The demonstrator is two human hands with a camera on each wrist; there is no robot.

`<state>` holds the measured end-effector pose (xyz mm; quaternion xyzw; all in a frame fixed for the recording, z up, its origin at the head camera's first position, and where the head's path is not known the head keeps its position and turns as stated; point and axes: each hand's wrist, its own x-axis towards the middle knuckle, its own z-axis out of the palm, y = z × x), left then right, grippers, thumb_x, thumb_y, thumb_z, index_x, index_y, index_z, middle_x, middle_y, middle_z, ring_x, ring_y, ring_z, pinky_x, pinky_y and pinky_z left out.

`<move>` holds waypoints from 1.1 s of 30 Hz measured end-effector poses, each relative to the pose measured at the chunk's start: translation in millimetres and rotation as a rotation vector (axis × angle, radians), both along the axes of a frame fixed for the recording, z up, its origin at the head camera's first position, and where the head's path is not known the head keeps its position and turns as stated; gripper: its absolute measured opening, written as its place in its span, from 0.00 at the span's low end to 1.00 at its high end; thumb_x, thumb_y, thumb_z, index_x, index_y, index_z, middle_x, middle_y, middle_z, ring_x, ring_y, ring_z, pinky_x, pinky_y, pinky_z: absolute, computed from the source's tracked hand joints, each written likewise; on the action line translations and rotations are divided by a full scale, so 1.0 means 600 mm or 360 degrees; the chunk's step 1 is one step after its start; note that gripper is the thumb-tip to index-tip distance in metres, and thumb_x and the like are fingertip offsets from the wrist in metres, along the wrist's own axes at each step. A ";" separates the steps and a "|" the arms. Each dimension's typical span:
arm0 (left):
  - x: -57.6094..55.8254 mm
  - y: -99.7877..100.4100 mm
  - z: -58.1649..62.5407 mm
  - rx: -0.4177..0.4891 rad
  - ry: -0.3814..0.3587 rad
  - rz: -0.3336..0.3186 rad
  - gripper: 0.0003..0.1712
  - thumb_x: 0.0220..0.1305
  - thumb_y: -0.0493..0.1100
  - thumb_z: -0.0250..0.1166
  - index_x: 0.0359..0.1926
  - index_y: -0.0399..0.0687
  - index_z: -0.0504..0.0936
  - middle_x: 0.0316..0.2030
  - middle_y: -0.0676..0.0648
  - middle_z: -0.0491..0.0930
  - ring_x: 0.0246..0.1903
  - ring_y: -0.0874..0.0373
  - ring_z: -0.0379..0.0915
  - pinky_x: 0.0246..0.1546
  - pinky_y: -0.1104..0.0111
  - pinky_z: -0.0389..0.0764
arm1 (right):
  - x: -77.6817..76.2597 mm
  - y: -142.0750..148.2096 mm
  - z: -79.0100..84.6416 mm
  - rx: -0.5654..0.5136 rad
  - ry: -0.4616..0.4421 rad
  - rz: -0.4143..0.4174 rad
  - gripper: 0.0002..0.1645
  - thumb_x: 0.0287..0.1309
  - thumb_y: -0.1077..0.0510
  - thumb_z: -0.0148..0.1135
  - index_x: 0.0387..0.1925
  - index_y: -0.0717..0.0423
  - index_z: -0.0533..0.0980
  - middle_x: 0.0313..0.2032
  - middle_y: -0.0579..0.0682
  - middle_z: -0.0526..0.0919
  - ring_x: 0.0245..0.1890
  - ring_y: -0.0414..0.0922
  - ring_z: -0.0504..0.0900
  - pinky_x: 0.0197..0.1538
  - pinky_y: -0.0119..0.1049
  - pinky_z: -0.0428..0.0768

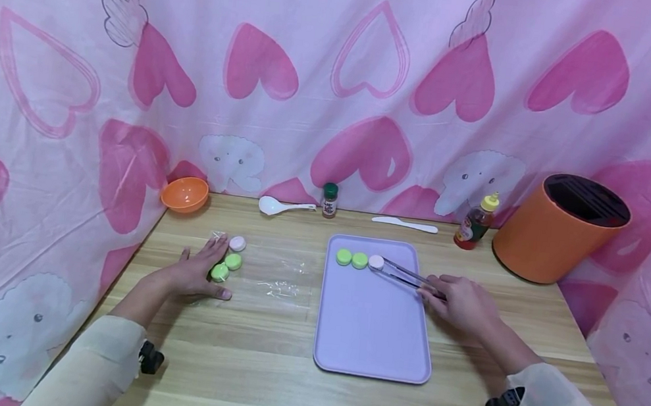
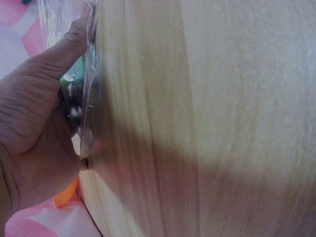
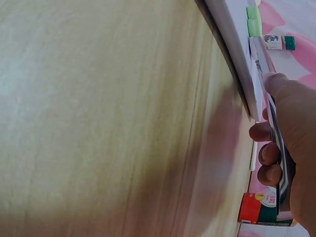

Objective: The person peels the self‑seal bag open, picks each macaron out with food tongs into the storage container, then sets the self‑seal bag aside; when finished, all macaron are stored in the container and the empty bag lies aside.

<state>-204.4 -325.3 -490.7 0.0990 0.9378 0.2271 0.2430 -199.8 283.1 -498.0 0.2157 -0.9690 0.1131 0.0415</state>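
My right hand [image 1: 464, 303] grips metal tongs [image 1: 407, 274] near their bent end. Their tips lie on both sides of a pale pink macaron [image 1: 375, 262] on the lilac tray [image 1: 371, 333]. Two green macarons [image 1: 352, 259] sit beside it in a row. My left hand [image 1: 195, 273] rests with spread fingers on a clear plastic bag [image 1: 281, 284] on the table. Between its thumb and fingers are two green macarons [image 1: 226, 267] and a pale pink macaron [image 1: 237, 243]. In the left wrist view the thumb lies along the crinkled plastic [image 2: 91, 98].
Along the back stand an orange bowl [image 1: 185, 195], a white spoon [image 1: 283, 207], a green-capped spice jar [image 1: 329, 201], a white knife [image 1: 405, 224] and a yellow-capped sauce bottle [image 1: 476, 222]. An orange knife block [image 1: 554, 234] is at the back right, before a pink heart-patterned curtain [image 1: 286, 126].
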 end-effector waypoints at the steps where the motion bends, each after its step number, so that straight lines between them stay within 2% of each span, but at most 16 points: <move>1: 0.001 0.000 0.000 -0.0003 0.0000 -0.0001 0.82 0.59 0.71 0.80 0.90 0.42 0.33 0.91 0.39 0.26 0.89 0.34 0.17 0.78 0.23 0.18 | -0.001 0.001 -0.001 -0.0004 -0.0001 0.0008 0.27 0.72 0.40 0.74 0.61 0.52 0.89 0.50 0.59 0.95 0.46 0.60 0.95 0.47 0.58 0.94; 4: 0.002 -0.001 0.000 -0.0007 -0.0002 -0.0005 0.82 0.59 0.71 0.80 0.90 0.42 0.33 0.91 0.38 0.26 0.89 0.34 0.17 0.78 0.23 0.18 | -0.001 0.002 -0.003 -0.0009 0.0002 0.0021 0.27 0.72 0.40 0.74 0.61 0.53 0.89 0.49 0.58 0.95 0.47 0.59 0.95 0.49 0.59 0.93; 9: 0.002 0.000 0.001 -0.0005 -0.0008 -0.0004 0.82 0.59 0.71 0.80 0.90 0.42 0.33 0.91 0.38 0.25 0.89 0.34 0.17 0.78 0.23 0.18 | -0.002 0.002 -0.006 -0.0003 -0.0002 0.0033 0.26 0.71 0.40 0.74 0.60 0.52 0.89 0.47 0.56 0.95 0.41 0.55 0.95 0.48 0.57 0.94; 14: 0.001 0.001 0.001 0.0005 -0.0016 0.0002 0.82 0.59 0.71 0.80 0.90 0.42 0.33 0.91 0.39 0.25 0.89 0.34 0.16 0.78 0.23 0.18 | -0.004 0.001 -0.005 0.0016 -0.0038 0.0022 0.26 0.72 0.40 0.74 0.60 0.50 0.89 0.44 0.53 0.95 0.35 0.47 0.90 0.46 0.55 0.94; 17: 0.001 0.001 0.001 0.0008 -0.0015 0.0000 0.82 0.59 0.71 0.80 0.90 0.42 0.33 0.91 0.39 0.25 0.89 0.34 0.16 0.78 0.23 0.18 | -0.004 0.001 -0.003 0.0015 -0.0069 0.0014 0.26 0.72 0.40 0.74 0.61 0.50 0.89 0.44 0.53 0.95 0.36 0.47 0.90 0.47 0.56 0.94; 20: 0.001 0.001 0.002 0.0003 -0.0015 0.0000 0.82 0.59 0.71 0.80 0.90 0.43 0.33 0.91 0.39 0.25 0.89 0.34 0.16 0.78 0.23 0.18 | -0.003 0.001 0.001 0.0009 -0.0097 -0.0005 0.27 0.72 0.39 0.74 0.62 0.50 0.88 0.48 0.55 0.95 0.41 0.51 0.93 0.50 0.58 0.94; 27: 0.002 0.001 0.003 0.0009 -0.0013 -0.0001 0.82 0.59 0.71 0.80 0.90 0.42 0.34 0.91 0.38 0.26 0.89 0.33 0.17 0.78 0.22 0.18 | -0.003 -0.001 0.013 -0.0016 -0.0112 -0.0020 0.29 0.70 0.40 0.75 0.63 0.52 0.88 0.41 0.51 0.93 0.31 0.41 0.83 0.41 0.47 0.92; 33: 0.001 0.001 0.001 -0.0004 -0.0016 0.0004 0.82 0.59 0.71 0.80 0.90 0.43 0.33 0.91 0.39 0.25 0.89 0.34 0.16 0.79 0.23 0.18 | -0.004 -0.012 0.025 -0.0006 -0.0075 -0.0008 0.29 0.71 0.40 0.75 0.64 0.52 0.87 0.43 0.53 0.94 0.32 0.42 0.86 0.43 0.50 0.93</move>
